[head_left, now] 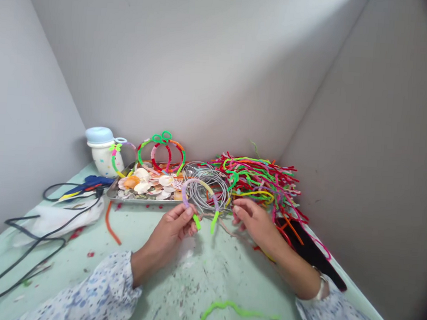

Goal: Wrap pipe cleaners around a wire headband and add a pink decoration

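At twelve o'clock above the worktop (pixel 168 286), a fuzzy arch (pixel 210 191) is pinched in the left hand (pixel 174 225); whether anything is gripped by the curled right hand (pixel 256 223) cannot be told. Fan-shaped shells (pixel 142 187) are heaped at eleven.

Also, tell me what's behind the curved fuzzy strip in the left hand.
Through and around the fuzzy strip, a coil of gray wire can be seen. Whatever lies directly behind the strip itself or the left hand is covered.

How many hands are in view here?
2: the left hand holds the fuzzy arch, and the right hand is just right of the wire coil. No others show.
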Motion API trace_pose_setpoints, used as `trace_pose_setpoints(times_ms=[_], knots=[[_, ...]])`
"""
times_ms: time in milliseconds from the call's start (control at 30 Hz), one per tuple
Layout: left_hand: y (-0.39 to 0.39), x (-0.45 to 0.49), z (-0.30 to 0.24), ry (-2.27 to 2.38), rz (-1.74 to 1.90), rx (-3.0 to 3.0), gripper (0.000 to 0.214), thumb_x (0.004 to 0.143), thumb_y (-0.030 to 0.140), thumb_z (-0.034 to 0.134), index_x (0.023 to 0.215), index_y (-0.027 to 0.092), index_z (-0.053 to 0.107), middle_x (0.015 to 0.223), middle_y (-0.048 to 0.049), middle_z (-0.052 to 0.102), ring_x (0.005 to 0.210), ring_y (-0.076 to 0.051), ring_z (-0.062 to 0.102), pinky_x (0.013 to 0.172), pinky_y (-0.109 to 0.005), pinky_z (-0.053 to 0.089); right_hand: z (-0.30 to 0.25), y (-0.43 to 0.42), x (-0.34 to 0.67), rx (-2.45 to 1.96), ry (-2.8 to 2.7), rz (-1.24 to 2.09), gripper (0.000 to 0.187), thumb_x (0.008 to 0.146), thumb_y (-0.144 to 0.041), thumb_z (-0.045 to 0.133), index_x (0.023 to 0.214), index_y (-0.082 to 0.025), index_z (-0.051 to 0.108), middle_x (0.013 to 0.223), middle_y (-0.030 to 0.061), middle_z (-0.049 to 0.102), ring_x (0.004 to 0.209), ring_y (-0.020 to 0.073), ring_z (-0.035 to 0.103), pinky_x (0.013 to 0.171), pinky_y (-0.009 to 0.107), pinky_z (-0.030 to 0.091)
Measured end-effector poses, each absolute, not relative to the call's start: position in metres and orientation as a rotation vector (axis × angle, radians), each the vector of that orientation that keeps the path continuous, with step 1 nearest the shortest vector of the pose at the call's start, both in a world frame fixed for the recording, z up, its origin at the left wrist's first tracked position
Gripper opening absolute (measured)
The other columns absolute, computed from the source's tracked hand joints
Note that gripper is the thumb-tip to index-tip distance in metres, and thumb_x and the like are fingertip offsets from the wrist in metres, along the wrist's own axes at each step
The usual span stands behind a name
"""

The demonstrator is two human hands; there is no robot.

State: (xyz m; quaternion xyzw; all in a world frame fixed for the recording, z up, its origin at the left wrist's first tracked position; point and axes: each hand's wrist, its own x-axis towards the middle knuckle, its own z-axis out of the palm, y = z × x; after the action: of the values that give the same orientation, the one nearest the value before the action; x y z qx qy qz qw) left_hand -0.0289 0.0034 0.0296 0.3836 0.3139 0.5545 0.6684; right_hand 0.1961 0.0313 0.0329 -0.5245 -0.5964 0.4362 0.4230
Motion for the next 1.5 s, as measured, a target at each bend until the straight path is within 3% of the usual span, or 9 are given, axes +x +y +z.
trace_pose_setpoints(times_ms=[100, 233, 333, 500, 733, 1033, 1267, 1500], knots=[[-0.003, -0.026, 0.031, 0.677, 1.245, 0.915, 0.016, 0.081, 0.029, 0.071, 0.087, 0.015, 0.066, 0.072, 0.0024, 0.059, 0.056, -0.006, 0.053, 0.057, -0.018, 0.044, 0.027, 0.025, 0.187, -1.244, -1.366, 1.427, 0.027, 0.087, -0.040, 0.055, 0.093, -0.015, 0.063, 0.089, 0.0074, 0.065, 0.056, 0.0114, 0.061, 0.043, 0.020, 0.043], [-0.012, -0.022, 0.031, 0.686, 1.143, 1.053, 0.018, 0.082, 0.033, 0.068, 0.084, 0.015, 0.066, 0.073, -0.0001, 0.062, 0.059, -0.010, 0.056, 0.058, -0.021, 0.044, 0.025, 0.018, 0.180, -1.079, -1.278, 1.574, 0.028, 0.082, -0.042, 0.064, 0.087, -0.014, 0.064, 0.083, 0.0045, 0.066, 0.052, 0.0066, 0.058, 0.041, 0.014, 0.039], [-0.017, -0.025, 0.028, 0.801, 1.080, 1.155, 0.022, 0.080, 0.035, 0.070, 0.084, 0.015, 0.065, 0.072, -0.0017, 0.063, 0.059, -0.012, 0.056, 0.056, -0.022, 0.042, 0.021, 0.018, 0.181, -1.024, -1.227, 1.577, 0.027, 0.078, -0.038, 0.070, 0.088, -0.014, 0.064, 0.082, 0.0023, 0.065, 0.053, 0.0056, 0.058, 0.042, 0.013, 0.040], [-0.015, -0.036, 0.021, 0.910, 1.153, 1.021, 0.032, 0.079, 0.038, 0.070, 0.100, 0.016, 0.063, 0.087, -0.0043, 0.067, 0.058, -0.010, 0.056, 0.055, -0.022, 0.042, 0.007, 0.017, 0.182, -0.979, -1.189, 1.596, 0.028, 0.076, -0.037, 0.072, 0.088, -0.014, 0.064, 0.080, 0.0026, 0.066, 0.053, 0.0071, 0.059, 0.043, 0.015, 0.042], [-0.004, -0.042, 0.012, 0.934, 1.236, 0.956, 0.028, 0.080, 0.038, 0.069, 0.095, 0.014, 0.065, 0.070, 0.0002, 0.063, 0.050, -0.007, 0.051, 0.050, -0.019, 0.039, -0.001, 0.014, 0.177, -0.942, -1.126, 1.628, 0.033, 0.078, -0.044, 0.069, 0.090, -0.014, 0.065, 0.075, 0.0021, 0.066, 0.049, 0.0080, 0.061, 0.042, 0.016, 0.044], [-0.006, -0.040, 0.014, 0.943, 1.207, 0.954, 0.034, 0.079, 0.041, 0.068, 0.099, 0.014, 0.068, 0.081, -0.0049, 0.068, 0.050, -0.008, 0.054, 0.047, -0.019, 0.038, -0.005, 0.017, 0.180, -0.901, -1.038, 1.613, 0.032, 0.078, -0.046, 0.070, 0.083, -0.015, 0.064, 0.069, 0.0006, 0.065, 0.048, 0.0077, 0.060, 0.041, 0.015, 0.044], [-0.004, -0.040, 0.009, 1.012, 1.163, 1.065, 0.030, 0.080, 0.037, 0.067, 0.099, 0.014, 0.067, 0.062, 0.0022, 0.059, 0.047, -0.007, 0.049, 0.046, -0.017, 0.035, -0.006, 0.020, 0.180, -0.900, -1.014, 1.649, 0.029, 0.078, -0.042, 0.070, 0.084, -0.015, 0.065, 0.070, 0.0016, 0.066, 0.050, 0.0091, 0.061, 0.043, 0.016, 0.046], [-0.003, -0.037, 0.008, 1.096, 1.199, 1.105, 0.035, 0.084, 0.040, 0.063, 0.109, 0.016, 0.063, 0.070, 0.0009, 0.065, 0.044, -0.006, 0.050, 0.044, -0.017, 0.036, -0.006, 0.019, 0.179, -0.894, -1.035, 1.654, 0.026, 0.074, -0.035, 0.074, 0.089, -0.015, 0.065, 0.076, 0.0019, 0.066, 0.055, 0.0101, 0.063, 0.046, 0.018, 0.047]])
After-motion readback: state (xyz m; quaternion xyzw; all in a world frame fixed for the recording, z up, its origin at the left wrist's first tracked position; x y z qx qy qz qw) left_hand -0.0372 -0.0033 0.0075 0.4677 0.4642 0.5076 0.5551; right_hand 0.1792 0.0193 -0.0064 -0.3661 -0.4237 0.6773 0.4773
